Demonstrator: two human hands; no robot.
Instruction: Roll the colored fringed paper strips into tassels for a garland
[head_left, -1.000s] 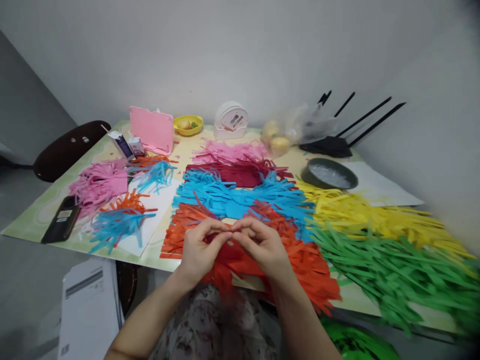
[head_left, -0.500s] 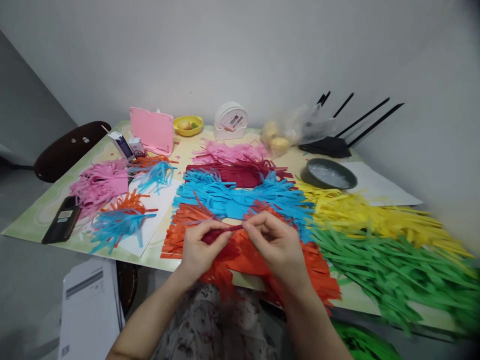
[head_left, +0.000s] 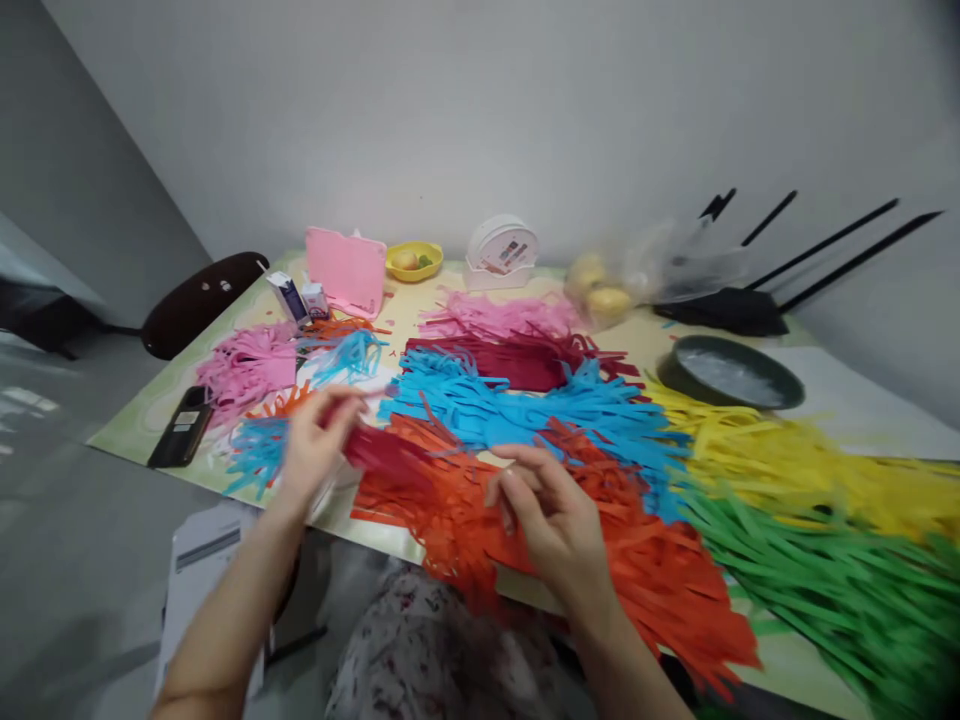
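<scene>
Nearest, the right hand hovers with fingers loosely spread and nothing in its grasp, just over the orange fringed paper sheet that hangs off the front edge of the pale patterned tabletop. Out to the left, the left hand, blurred, pinches one end of a dark red cut-paper bundle, which stretches back across the orange sheet's left edge. Beyond lie a blue fringed paper sheet, green fringed paper and yellow fringed paper to the right, a black phone at the left, and farthest back a dark round bowl.
</scene>
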